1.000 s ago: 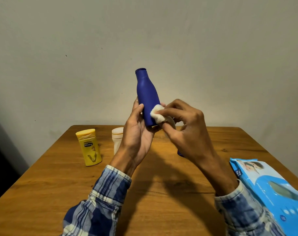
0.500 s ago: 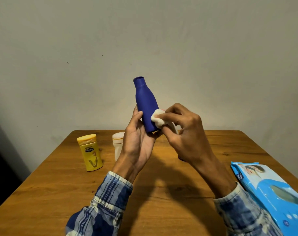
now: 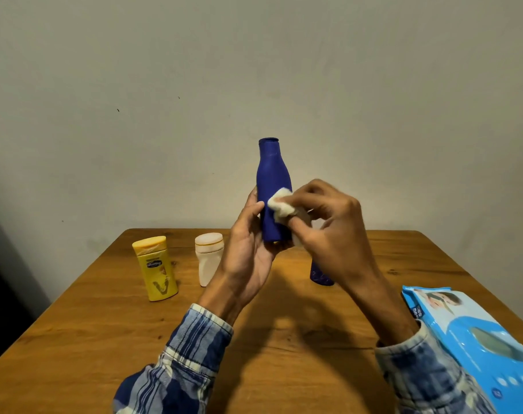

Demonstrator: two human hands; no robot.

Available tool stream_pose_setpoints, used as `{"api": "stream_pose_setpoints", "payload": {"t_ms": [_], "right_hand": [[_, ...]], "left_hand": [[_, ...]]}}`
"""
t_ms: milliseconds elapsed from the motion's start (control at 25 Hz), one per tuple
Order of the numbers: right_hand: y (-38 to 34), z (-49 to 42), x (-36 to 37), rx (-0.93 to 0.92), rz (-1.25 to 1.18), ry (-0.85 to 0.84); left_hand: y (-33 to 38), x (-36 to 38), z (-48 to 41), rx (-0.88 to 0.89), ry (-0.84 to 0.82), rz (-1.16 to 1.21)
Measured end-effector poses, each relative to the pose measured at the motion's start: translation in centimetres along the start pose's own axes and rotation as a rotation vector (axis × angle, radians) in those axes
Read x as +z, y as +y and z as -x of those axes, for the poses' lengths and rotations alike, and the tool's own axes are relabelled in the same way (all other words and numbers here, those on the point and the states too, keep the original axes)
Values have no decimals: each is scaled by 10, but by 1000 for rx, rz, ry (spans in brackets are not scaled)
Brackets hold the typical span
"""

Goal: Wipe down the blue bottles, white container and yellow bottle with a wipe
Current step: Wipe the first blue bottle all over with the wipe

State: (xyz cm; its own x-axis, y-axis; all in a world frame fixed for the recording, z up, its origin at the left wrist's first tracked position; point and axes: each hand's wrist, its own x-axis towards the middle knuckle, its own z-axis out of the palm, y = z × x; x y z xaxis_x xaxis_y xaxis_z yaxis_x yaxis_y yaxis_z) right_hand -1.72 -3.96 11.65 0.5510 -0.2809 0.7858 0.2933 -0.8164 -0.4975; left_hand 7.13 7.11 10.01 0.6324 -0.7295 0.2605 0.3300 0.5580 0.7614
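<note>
Wipe (image 3: 279, 203) pinched in my right hand (image 3: 329, 228) rubs the matte, capless blue bottle (image 3: 272, 186) gripped upright by my left hand (image 3: 248, 249).

Wipes pack (image 3: 469, 339), lower right of frame: sideways white letters on its dark corner tab, roughly "mee me", then cut off. Yellow bottle (image 3: 157, 268), left of centre: dark oval logo with white script, too blurred to read; grey "V"-shaped mark below it.

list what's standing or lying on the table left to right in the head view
yellow bottle → white container → second blue bottle, partly hidden behind the right hand → blue pack of wipes
</note>
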Motion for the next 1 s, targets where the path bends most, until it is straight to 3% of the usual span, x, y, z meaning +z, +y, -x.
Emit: {"api": "stream_pose_setpoints", "payload": {"t_ms": [80,240,360,520,680,800,960,1000], "right_hand": [[1,-2,-4,34,-8,142],[-4,1,-1,-57,7,54],[1,-6,-12,-7,-33,177],[4,-3,-12,-90,44,63],[10,-9,-23,-44,52,139],[9,-6,-19,-81,68,-48],[14,-10,-22,-48,100,112],[15,-9,-22,-58,100,82]], "left_hand": [[0,1,1,19,-39,-138],[-2,-1,0,26,-89,-230],[-2,-5,0,5,-128,-355],[0,-11,-2,-33,-78,-428],[1,-12,-1,-7,12,-591],[1,-12,0,11,32,-640],[2,-11,2,38,79,-759],[1,-11,2,42,86,-769]]}}
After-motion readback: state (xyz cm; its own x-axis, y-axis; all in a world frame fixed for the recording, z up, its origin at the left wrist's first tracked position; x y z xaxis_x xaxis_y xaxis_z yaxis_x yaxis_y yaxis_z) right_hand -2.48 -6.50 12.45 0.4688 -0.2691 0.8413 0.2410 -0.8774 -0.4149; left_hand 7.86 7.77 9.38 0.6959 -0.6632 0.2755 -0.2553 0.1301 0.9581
